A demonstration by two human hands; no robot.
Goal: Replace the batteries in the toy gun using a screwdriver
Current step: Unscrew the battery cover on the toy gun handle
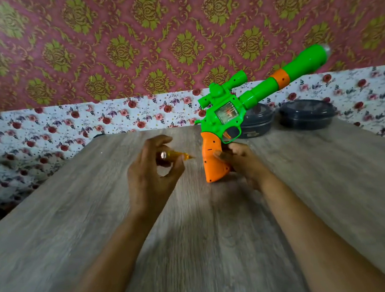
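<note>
We see right hand [240, 162] wrapped around orange grip [213, 160] of toy gun [228, 108], thumb pressed on grip's near face. Gun held upright over wooden table [76, 229]; green barrel [281, 78] angles up and away from that hold. Left hand [151, 171] pinches screwdriver [176, 156] between fingers, amber handle showing, tip aimed toward orange grip, just short of it. Beyond gun, two dark lidded containers [307, 114] sit on table's far edge.

Two dark lidded containers [306, 115] on wooden table [76, 229]
</note>
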